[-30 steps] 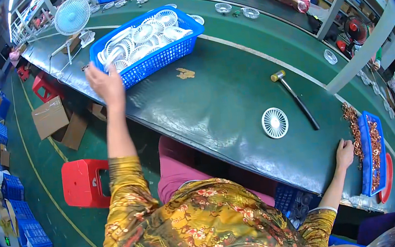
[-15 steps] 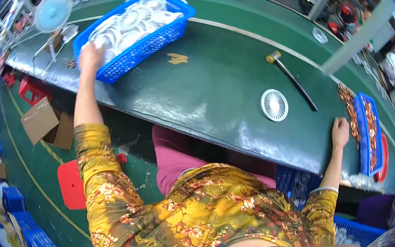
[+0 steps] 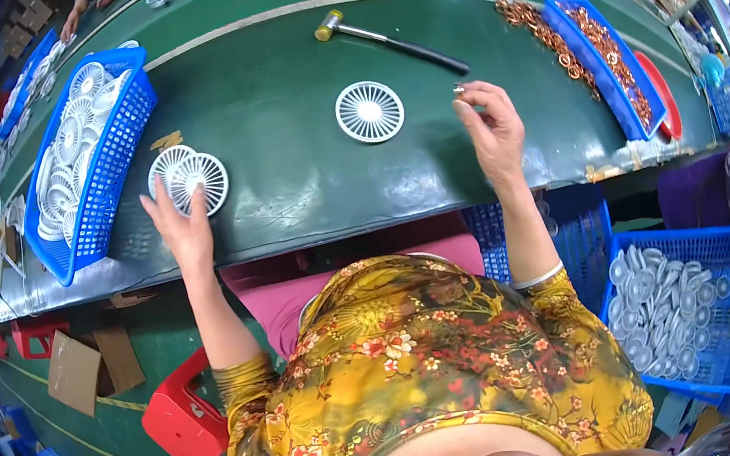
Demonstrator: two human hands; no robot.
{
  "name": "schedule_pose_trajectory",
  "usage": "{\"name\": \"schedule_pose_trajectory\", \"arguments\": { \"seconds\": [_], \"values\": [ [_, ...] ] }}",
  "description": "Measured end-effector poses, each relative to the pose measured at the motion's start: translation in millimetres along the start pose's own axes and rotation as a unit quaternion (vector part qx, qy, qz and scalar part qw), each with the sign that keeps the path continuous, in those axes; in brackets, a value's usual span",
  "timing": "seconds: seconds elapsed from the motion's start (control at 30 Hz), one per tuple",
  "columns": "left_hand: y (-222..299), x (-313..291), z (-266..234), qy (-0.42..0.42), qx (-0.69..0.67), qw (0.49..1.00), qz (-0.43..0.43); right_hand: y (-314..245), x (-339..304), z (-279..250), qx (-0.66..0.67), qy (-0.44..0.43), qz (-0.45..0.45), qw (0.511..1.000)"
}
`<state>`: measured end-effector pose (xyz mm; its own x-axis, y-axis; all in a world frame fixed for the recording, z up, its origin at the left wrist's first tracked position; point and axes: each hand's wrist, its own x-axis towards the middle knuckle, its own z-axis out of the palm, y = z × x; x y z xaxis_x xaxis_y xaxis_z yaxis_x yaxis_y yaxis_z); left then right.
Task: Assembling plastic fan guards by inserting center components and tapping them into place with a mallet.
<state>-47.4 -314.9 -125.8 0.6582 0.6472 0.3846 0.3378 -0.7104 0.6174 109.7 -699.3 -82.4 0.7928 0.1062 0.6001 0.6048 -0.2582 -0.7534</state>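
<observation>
At the left of the green table, my left hand [image 3: 183, 227] is over two overlapping white slotted plastic discs [image 3: 198, 185]. Its fingers are spread, and the thumb and a fingertip touch the discs. Another white slotted disc [image 3: 369, 112] lies flat on the table between my hands. My right hand [image 3: 494, 130] is raised at the right of that disc, with thumb and forefinger pinching a small shiny metal piece [image 3: 458, 89]. The piece's exact shape is too small to make out.
A blue basket [image 3: 117, 172] heaped with white discs stands at the left. A hammer [image 3: 397, 42] lies beyond the middle disc. Copper-coloured rings [image 3: 547, 41] lie beside a blue tray [image 3: 644, 125] at the right. Below it, a blue crate [image 3: 728, 366] holds white parts.
My left hand has come from the basket onto two discs now on the table. My right hand has moved from near the copper-coloured rings toward the middle disc. The view has turned right.
</observation>
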Motion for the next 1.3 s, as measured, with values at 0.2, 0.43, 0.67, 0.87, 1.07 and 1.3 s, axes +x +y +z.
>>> {"name": "schedule_pose_trajectory", "arguments": {
  "seconds": [0.2,0.43,0.67,0.87,1.07,1.3],
  "values": [
    [38.5,3.6,8.1,-0.113,0.101,0.984,0.096,-20.5,-14.0,10.3,0.014,-0.01,-0.043,0.999],
    [63.9,0.2,-8.6,0.008,0.134,0.99,0.045,-32.6,-32.8,23.3,0.0,-0.059,-0.062,0.996],
    [101.4,-35.4,3.2,-0.04,-0.229,0.972,0.016,-55.7,-39.9,40.3,0.028,-0.107,-0.12,0.987],
    [145.2,-66.4,20.2,-0.138,-0.447,0.883,-0.043,-83.6,-32.9,54.3,0.003,-0.116,-0.22,0.969],
    [162.9,-79.8,27.6,-0.128,-0.428,0.894,0.039,-84.9,-33.8,65.2,-0.046,-0.121,-0.227,0.965],
    [163.6,-84.1,30.4,-0.128,-0.344,0.929,0.053,-74.3,-41.9,72.9,-0.117,-0.163,-0.186,0.962]
  ]
}}
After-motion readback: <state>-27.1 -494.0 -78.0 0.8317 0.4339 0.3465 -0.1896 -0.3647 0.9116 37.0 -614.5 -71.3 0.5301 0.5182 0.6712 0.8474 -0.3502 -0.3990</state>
